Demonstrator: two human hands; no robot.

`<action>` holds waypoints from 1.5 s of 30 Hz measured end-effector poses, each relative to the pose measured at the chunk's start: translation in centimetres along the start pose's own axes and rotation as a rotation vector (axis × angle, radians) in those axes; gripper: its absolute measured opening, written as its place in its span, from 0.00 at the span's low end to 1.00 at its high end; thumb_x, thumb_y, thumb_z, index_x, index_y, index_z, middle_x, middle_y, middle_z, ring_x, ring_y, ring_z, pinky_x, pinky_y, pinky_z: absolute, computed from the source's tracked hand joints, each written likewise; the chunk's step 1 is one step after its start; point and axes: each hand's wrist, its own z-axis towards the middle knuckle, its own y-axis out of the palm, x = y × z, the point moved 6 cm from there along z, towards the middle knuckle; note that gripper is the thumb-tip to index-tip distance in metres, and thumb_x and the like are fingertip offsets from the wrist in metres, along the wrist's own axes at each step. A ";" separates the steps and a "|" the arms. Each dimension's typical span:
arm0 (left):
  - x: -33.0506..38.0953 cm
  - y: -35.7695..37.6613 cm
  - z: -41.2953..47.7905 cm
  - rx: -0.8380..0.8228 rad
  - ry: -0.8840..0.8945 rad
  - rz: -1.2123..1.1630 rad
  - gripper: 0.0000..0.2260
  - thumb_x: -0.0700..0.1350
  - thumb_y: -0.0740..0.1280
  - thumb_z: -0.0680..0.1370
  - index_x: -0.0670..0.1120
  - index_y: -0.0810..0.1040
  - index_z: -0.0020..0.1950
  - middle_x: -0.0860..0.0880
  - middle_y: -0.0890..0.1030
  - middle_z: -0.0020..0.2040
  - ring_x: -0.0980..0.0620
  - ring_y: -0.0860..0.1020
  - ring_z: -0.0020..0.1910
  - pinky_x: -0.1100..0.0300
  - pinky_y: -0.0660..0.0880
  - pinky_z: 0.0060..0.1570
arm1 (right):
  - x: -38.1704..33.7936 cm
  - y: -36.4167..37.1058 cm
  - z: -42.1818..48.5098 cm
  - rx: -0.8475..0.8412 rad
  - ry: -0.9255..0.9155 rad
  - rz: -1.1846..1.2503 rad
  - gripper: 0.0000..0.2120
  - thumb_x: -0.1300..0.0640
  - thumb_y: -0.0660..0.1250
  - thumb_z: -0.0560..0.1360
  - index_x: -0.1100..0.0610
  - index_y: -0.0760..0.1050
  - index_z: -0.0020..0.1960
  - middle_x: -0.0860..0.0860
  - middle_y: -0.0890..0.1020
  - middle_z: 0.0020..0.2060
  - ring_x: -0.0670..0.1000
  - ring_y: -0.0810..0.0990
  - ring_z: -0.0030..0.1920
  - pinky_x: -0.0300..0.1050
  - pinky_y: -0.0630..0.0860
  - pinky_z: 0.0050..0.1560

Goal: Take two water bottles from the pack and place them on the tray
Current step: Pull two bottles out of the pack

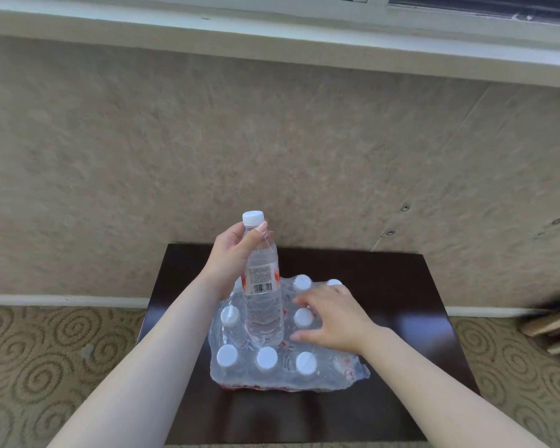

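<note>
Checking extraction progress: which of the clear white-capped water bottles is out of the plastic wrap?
The clear plastic bottle gripped near its neck by the left hand; the others remain wrapped.

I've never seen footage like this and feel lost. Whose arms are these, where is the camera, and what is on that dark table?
There is no machine here. A person wears one wide-angle camera on the head, looking forward and down, so both arms reach in from the bottom edge. The dark table stands against a beige wall. On it lies a plastic-wrapped pack of water bottles with white caps. The left hand grips one bottle near its neck, upright, lifted above the pack. The right hand is open, fingers spread on the wrap. I see no tray in view.
</note>
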 end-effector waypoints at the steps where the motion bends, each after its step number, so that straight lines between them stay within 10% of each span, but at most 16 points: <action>1: 0.0 0.0 0.0 -0.002 -0.001 0.001 0.11 0.54 0.68 0.75 0.48 0.81 0.50 0.51 0.85 0.47 0.55 0.83 0.45 0.58 0.78 0.46 | 0.0 0.4 0.1 -0.028 -0.023 -0.075 0.31 0.34 0.68 0.66 0.49 0.72 0.63 0.44 0.77 0.58 0.47 0.70 0.63 0.47 0.59 0.64; 16: 0.1 -0.2 0.0 -0.020 0.008 0.031 0.11 0.57 0.69 0.73 0.51 0.82 0.47 0.51 0.85 0.48 0.54 0.83 0.46 0.59 0.79 0.45 | -0.6 0.9 0.8 -0.032 -0.112 -0.380 0.23 0.39 0.63 0.73 0.57 0.73 0.56 0.52 0.76 0.55 0.54 0.69 0.61 0.48 0.62 0.64; 24: 0.4 -0.3 -0.4 -0.027 0.024 0.004 0.10 0.57 0.69 0.72 0.54 0.82 0.48 0.54 0.85 0.50 0.56 0.83 0.49 0.63 0.78 0.43 | 1.4 -2.9 -2.0 0.073 -0.001 0.499 0.30 0.29 0.54 0.71 0.48 0.63 0.63 0.44 0.74 0.66 0.45 0.73 0.65 0.49 0.71 0.64; 29: 0.4 -0.2 -0.5 -0.017 0.021 0.001 0.09 0.56 0.69 0.73 0.54 0.82 0.49 0.53 0.85 0.50 0.55 0.83 0.49 0.61 0.77 0.44 | 1.0 -8.0 0.1 0.407 -0.024 0.966 0.36 0.25 0.57 0.67 0.55 0.70 0.57 0.49 0.81 0.53 0.44 0.79 0.55 0.34 0.73 0.53; 36: 0.4 -0.3 -1.0 0.033 0.078 0.010 0.07 0.55 0.68 0.75 0.56 0.82 0.48 0.53 0.85 0.50 0.54 0.83 0.50 0.59 0.77 0.48 | 0.3 -10.5 3.2 0.434 0.033 0.981 0.21 0.37 0.56 0.74 0.55 0.70 0.51 0.60 0.82 0.48 0.57 0.80 0.52 0.56 0.74 0.59; 45: 6.0 -1.8 -3.6 0.094 0.175 -0.029 0.07 0.52 0.67 0.75 0.54 0.82 0.48 0.52 0.85 0.47 0.57 0.81 0.45 0.67 0.77 0.40 | -4.1 -14.5 4.3 0.373 -0.026 1.033 0.17 0.40 0.57 0.74 0.53 0.72 0.48 0.51 0.83 0.39 0.57 0.82 0.47 0.57 0.75 0.54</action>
